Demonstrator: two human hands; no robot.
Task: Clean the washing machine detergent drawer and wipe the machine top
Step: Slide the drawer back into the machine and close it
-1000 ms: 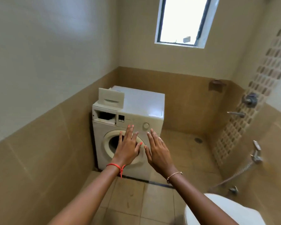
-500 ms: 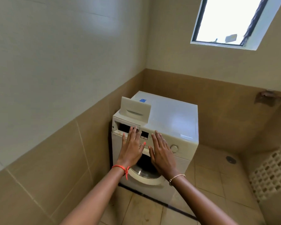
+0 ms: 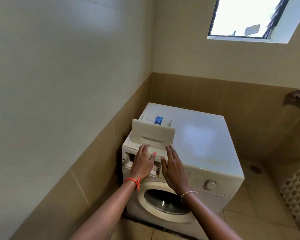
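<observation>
My left hand point(image 3: 142, 163) and right hand point(image 3: 174, 168) were straight-fingered, gripping nothing, fingertips at the lower edge of the detergent drawer point(image 3: 152, 134), which sat on the machine top point(image 3: 203, 141), front-left corner

Left grip point(image 3: 143, 164), right grip point(image 3: 174, 168) flat, fingers straight; 2 arms outstretched.

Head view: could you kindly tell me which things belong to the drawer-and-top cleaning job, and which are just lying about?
Job: detergent drawer, machine top, drawer slot, left hand, right hand.
Just there: porthole door, dial, window, floor drain.
</observation>
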